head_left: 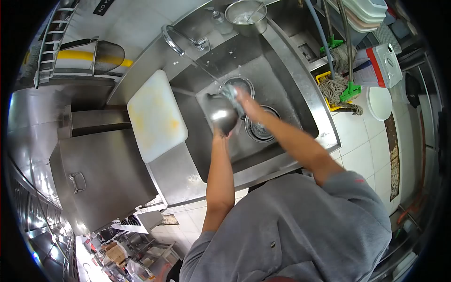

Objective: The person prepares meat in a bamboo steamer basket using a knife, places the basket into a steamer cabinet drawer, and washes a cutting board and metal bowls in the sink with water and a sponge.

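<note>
Over the sink (300, 113), my left hand (226, 133) holds a shiny metal bowl (221, 114) from below, its rounded outside facing me. At the bowl's far right edge is my right hand (245, 99), smeared by motion. A greyish-green scrubbing cloth or pad (230, 94) shows at its fingers, touching the bowl; its exact kind is blurred. A thin stream of water runs from the faucet (173, 43) toward the bowl and cloth. Below my right forearm, a round metal strainer or dish (260, 134) sits in the sink, with another round metal piece (250, 84) behind the bowl.
A stained white cutting board (157, 115) lies on the left drainboard. At the sink's back edge stand a metal pot (251, 28) with a utensil in it and a clear pump bottle (221, 22). Mops (332, 89) and a white container (387, 66) stand at right.
</note>
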A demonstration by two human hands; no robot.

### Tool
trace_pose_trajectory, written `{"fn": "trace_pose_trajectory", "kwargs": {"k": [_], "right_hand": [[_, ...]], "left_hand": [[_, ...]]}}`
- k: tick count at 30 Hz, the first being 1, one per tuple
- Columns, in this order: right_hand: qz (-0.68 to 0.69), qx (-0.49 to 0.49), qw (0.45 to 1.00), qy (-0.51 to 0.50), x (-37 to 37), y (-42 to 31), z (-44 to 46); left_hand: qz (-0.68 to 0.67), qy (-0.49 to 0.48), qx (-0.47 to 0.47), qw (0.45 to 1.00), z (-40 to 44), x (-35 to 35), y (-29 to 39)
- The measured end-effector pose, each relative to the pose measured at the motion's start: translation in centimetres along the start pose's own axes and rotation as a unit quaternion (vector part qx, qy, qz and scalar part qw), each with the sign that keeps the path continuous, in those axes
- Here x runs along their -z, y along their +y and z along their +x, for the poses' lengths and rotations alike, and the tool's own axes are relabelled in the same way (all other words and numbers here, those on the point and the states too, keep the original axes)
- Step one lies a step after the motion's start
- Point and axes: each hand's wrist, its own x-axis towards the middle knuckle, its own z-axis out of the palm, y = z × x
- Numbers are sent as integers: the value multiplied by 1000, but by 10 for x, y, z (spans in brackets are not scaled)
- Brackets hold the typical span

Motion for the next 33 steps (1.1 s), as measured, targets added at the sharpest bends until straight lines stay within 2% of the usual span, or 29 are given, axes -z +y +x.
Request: {"fn": "trace_pose_trajectory", "kwargs": {"k": [1,2,3,4,5,9,10,11,12,13,14,16,17,18,19,20,21,22,23,25,26,27,28,30,31,33], "right_hand": [[4,57,998,15,-6,29,-17],[-242,94,963,75,-22,21,-39],[-243,92,963,72,-30,5,-46],[-410,188,891,50,-37,-13,-51],[-559,279,780,26,-41,-28,-52],[-562,289,775,-23,-41,-70,-4],[-515,89,852,1,-35,-78,12],[-441,-113,890,24,-30,-85,21],[-442,-110,890,27,-20,-76,19],[-302,-174,933,90,-1,-53,12],[-155,-235,948,149,14,-29,5],[-307,-210,889,266,20,11,-34],[-313,-217,886,264,27,10,-46],[-349,-239,860,284,38,6,-58],[-386,-261,832,300,50,-1,-68],[-348,-250,844,322,67,-10,-69],[-308,-238,854,345,82,-22,-67],[-327,-229,853,336,94,-31,-67],[-347,-218,851,329,102,-40,-66],[-379,-185,856,298,98,-69,-68],[-389,-184,859,278,99,-74,-70],[-398,-185,861,257,101,-76,-74],[-351,-196,878,261,103,-71,-78],[-326,-219,880,267,103,-64,-89],[-294,-241,883,274,102,-62,-94],[-263,-242,896,265,104,-54,-103]], "left_hand": [[-183,-103,53,976,16,17,-12],[-201,-116,58,971,24,10,-17],[-174,-101,46,978,27,2,-19],[-121,-68,27,990,27,-9,-20],[-68,-41,7,997,25,-15,-23],[158,25,-91,983,16,-23,-48],[209,33,-113,971,16,-22,-56],[246,41,-128,960,16,-20,-63],[270,47,-139,952,19,-15,-70],[295,55,-148,942,24,-10,-76],[300,64,-140,941,32,0,-80],[265,82,-92,956,53,28,-85],[184,94,-55,977,55,39,-85],[25,81,-24,996,35,5,-68],[19,88,-22,996,38,15,-71],[261,45,-51,963,37,28,-72],[488,-3,-73,870,37,45,-75],[486,0,-18,874,42,58,-79],[482,3,-18,876,52,68,-83],[648,82,-72,754,76,71,-85],[643,81,-73,758,91,68,-82],[693,153,-139,691,102,58,-75],[731,226,-201,612,117,59,-72],[782,257,-141,551,155,62,-67],[777,257,-139,557,170,60,-62],[758,258,25,599,186,52,-54]]}}
